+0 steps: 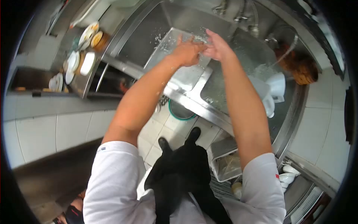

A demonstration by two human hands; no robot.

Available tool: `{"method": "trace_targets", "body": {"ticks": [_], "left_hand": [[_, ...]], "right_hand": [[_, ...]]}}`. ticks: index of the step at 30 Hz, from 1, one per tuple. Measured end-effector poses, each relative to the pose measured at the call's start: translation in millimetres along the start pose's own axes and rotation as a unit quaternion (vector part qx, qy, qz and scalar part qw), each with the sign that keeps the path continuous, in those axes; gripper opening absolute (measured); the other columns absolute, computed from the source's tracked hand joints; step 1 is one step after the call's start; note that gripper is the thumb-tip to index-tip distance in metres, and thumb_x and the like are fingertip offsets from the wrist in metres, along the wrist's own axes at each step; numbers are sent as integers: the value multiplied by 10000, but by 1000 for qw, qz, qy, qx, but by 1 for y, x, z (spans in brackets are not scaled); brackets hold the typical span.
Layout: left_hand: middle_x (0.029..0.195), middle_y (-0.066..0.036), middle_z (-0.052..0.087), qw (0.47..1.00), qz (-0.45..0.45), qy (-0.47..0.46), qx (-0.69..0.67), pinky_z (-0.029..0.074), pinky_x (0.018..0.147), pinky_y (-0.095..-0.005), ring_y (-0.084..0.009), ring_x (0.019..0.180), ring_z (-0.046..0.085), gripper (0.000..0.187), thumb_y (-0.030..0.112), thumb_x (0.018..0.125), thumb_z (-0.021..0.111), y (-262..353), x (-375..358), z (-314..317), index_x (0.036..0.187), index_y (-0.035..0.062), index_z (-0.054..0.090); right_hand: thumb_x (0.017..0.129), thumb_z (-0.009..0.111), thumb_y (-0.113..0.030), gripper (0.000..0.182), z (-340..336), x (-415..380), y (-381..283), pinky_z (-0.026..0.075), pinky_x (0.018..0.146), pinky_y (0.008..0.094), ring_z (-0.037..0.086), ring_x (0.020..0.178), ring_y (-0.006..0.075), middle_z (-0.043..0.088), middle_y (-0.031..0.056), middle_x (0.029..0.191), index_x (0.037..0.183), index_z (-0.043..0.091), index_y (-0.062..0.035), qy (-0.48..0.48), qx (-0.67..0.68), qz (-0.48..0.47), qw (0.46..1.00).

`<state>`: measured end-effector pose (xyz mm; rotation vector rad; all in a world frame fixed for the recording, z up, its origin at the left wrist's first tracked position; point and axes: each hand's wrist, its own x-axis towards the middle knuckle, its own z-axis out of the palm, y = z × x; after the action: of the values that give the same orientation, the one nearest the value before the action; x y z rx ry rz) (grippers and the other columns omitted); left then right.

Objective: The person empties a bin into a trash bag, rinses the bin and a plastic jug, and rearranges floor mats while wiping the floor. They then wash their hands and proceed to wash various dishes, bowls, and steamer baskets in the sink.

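"Sink (209,112) first, as the broadest thing?"

"Yes, with water (246,56) filling the right side."

"Next in size?"

"Metal tray (186,80), left of the water, directly below the hands. Wet, ungripped."

"Anything smaller around?"

"Woven baskets (305,71) at the far right, then white dishes (276,87) nearer, at the right of the water. Both well apart from the hands."

"And the hands?"

"Left hand (188,51) over the tray, fingers spread apart, nothing visible in the grasp. Right hand (219,48) just beside, also open, apparently empty. Close enough to look like touching; hard to confirm from here."

"Step in hand, then?"

"Probably a brief working of one hand against the other, judging by the closeness. No hold on tray or dishes."

"Calling for what next?"

"Care with wet skin and slick metal: fingers clear of each other first, then a firm grip for any lifting."
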<state>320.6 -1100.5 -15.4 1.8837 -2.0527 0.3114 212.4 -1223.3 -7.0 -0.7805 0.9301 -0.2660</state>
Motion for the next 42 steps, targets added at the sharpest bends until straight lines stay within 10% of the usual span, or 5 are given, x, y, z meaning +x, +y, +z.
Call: {"method": "trace_targets", "body": {"ticks": [11, 23, 28, 31, 42], "left_hand": [[873, -147, 641, 842, -509, 140, -114, 488, 741, -363, -282, 811, 618, 175, 126, 818, 627, -73, -426, 70, 974, 52, 659], [1011, -132, 677, 632, -675, -140, -355, 511, 820, -360, -282, 918, 656, 544, 348, 815, 682, 44, -568, 375, 1246, 48, 540], [1277, -164, 508, 350, -733, 12, -583, 498, 852, -449, -293, 1103, 547, 960, 442, 745, 767, 44, -522, 430, 1422, 42, 217], [1093, -217, 606, 585, -746, -93, -303, 455, 873, -441, -381, 1009, 589, 488, 231, 727, 691, 37, -571, 540, 1124, 5, 519], [840, -159, 623, 761, -459, -189, -417, 470, 748, -362, -262, 813, 609, 181, 36, 732, 597, -81, -551, 419, 898, 17, 529]], "right_hand": [[838, 600, -61, 162, 49, -146, 213, 438, 821, 410, 575, 906, 320, 609, 137, 969, 993, 640, -43, 214, -547, -509, 629], [858, 571, -75, 406, -54, 77, 604, 416, 936, 423, 582, 1006, 368, 620, 192, 1022, 1248, 490, 9, 257, -475, -177, 823], [914, 549, -200, 454, -93, 33, 721, 425, 945, 334, 582, 1086, 279, 627, 130, 1129, 1312, 438, -12, 227, -252, -21, 941], [935, 570, -207, 449, -38, -25, 715, 456, 784, 273, 577, 927, 134, 602, 53, 1034, 1334, 412, -71, 263, -37, 101, 959], [863, 599, -381, 744, -96, 77, 760, 364, 1022, 434, 439, 1221, 398, 356, 297, 1400, 1419, 292, 7, 395, -154, 28, 905]]}}
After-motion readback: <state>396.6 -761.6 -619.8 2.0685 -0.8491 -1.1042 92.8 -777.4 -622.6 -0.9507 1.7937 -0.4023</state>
